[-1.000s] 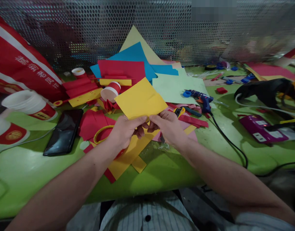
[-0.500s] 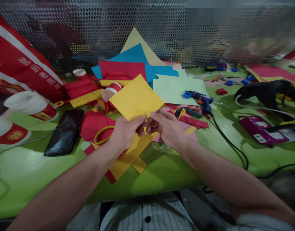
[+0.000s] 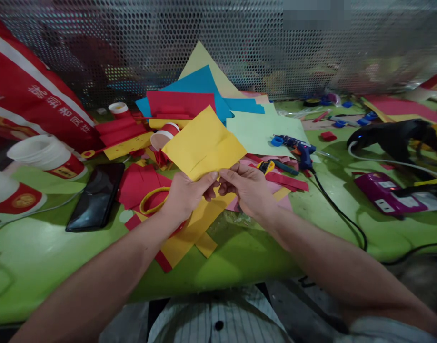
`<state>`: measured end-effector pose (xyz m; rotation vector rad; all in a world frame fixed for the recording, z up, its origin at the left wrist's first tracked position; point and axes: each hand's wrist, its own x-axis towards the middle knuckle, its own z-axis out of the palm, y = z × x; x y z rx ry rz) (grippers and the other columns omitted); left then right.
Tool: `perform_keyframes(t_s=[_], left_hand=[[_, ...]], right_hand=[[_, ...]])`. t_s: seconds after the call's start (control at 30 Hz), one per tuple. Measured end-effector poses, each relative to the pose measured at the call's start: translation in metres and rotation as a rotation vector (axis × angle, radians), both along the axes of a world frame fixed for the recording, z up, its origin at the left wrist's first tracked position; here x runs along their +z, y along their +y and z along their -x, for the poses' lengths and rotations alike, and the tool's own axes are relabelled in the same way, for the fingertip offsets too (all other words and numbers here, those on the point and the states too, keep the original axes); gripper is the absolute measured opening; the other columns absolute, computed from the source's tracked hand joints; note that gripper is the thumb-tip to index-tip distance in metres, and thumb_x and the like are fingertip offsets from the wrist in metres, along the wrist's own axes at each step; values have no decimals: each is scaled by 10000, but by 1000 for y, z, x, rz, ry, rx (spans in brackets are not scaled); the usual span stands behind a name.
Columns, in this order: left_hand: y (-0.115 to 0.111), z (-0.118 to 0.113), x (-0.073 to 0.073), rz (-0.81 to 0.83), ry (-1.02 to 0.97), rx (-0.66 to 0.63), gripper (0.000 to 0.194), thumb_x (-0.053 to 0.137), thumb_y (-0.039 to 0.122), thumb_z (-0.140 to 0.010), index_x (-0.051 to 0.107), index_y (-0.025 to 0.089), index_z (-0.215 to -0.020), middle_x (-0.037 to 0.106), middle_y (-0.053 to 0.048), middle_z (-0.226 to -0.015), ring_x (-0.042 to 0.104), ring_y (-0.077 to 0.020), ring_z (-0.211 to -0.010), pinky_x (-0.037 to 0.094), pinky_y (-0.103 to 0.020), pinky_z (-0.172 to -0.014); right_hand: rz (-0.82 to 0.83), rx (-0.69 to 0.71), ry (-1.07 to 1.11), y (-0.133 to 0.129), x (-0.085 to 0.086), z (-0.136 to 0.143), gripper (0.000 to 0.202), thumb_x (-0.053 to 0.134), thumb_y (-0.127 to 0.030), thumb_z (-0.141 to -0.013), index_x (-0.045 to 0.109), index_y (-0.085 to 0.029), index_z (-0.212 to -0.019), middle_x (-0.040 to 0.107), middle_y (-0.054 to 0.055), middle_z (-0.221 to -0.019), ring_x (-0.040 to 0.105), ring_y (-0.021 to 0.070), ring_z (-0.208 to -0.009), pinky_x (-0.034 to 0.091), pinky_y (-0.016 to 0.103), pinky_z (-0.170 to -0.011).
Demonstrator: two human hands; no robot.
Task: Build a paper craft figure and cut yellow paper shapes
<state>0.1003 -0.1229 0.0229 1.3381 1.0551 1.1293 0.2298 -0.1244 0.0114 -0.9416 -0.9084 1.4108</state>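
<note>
A square of yellow paper (image 3: 205, 142) is held up, one corner toward me, above the cluttered table. My left hand (image 3: 192, 190) pinches its near corner between thumb and curled fingers. My right hand (image 3: 244, 186) grips the same corner from the other side, and the two thumbs nearly touch. Faint creases run across the sheet's lower half. Beneath my hands lie orange-yellow paper strips (image 3: 190, 236). Beside my left wrist is a ring-shaped yellow handle or loop (image 3: 150, 197); the rest of it is hidden.
A smartphone (image 3: 95, 197) and paper cups (image 3: 45, 155) stand left on the green table (image 3: 247, 259). Coloured sheets (image 3: 183, 101) pile up before a perforated metal screen (image 3: 140, 47). Right are a corded blue glue gun (image 3: 304, 151), a purple power strip (image 3: 386, 193) and red paper scraps (image 3: 140, 183).
The yellow paper has bent a little, and creases now show on its lower half. Its far corner has risen slightly. Both hands stay at the near corner.
</note>
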Motion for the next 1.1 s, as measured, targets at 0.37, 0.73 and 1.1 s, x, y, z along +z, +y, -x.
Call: perform_keyframes(t_s=[0.37, 0.73, 1.1], left_hand=[[-28, 52, 14, -167, 1442, -61, 357, 385, 223, -770, 588, 103, -1038, 604, -174, -1040, 571, -325, -994, 445, -458, -849], [-35, 68, 5, -172, 1639, -159, 624, 417, 156, -725, 390, 141, -1348, 574, -176, -1123, 558, -331, -1048, 449, -451, -864], [-39, 79, 4, -332, 1328, -172, 564, 377, 219, -791, 371, 186, -1355, 567, -153, -1216, 608, -305, -994, 501, -445, -789]], right_hand=[[-37, -197, 92, 12, 0, -8, 220, 688, -265, -635, 513, -182, -531, 560, -62, -480, 500, 46, -370, 422, 189, -408], [-87, -219, 72, 12, -1, -9, 250, 693, -298, -638, 485, -197, -545, 535, -66, -467, 484, 50, -393, 416, 198, -423], [-205, -324, 172, 14, 11, -21, 218, 692, -293, -661, 504, -205, -593, 570, -62, -537, 515, 62, -438, 446, 215, -460]])
